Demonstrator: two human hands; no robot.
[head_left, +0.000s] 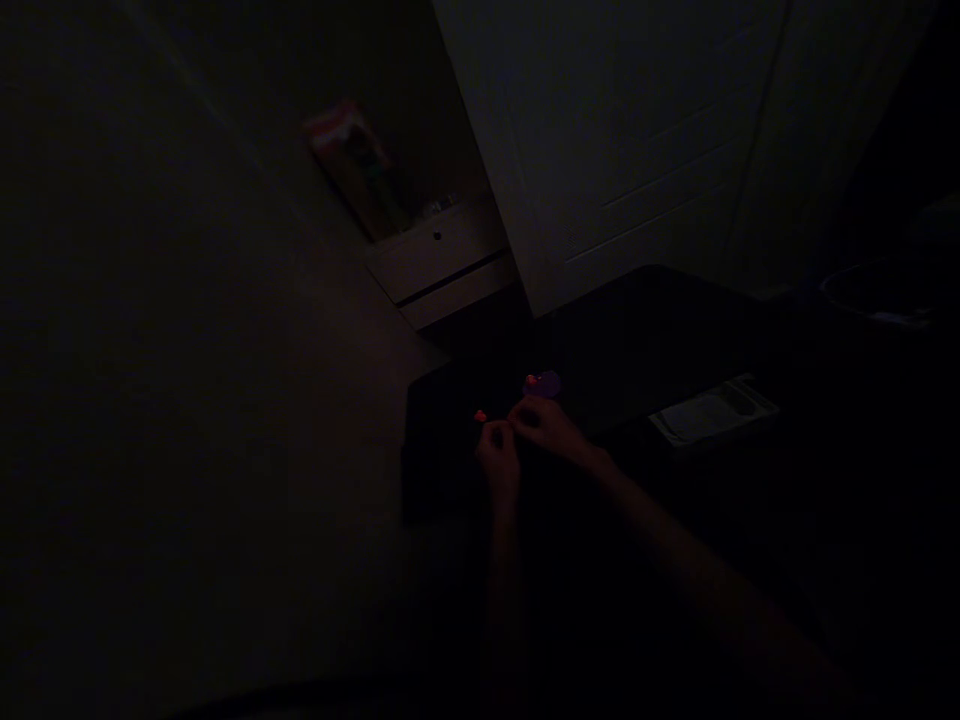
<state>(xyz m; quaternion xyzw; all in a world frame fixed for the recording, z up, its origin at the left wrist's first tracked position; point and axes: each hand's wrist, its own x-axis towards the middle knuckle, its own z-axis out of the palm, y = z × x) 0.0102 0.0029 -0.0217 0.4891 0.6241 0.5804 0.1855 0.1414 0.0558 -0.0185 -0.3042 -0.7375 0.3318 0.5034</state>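
In very dim light, the left hand (501, 462) and right hand (553, 430) are close together over a black, angular tabletop (637, 330), fingers curled and fingertips drawn together; whether either grasps anything is too dark to tell. A small, glowing red-orange piece (480, 416) shows just beyond the left hand's fingers, and a rounded purple object (550, 384) with a reddish spot sits just beyond the right hand. A pale, flat rectangular pack (712, 415) lies farther right.
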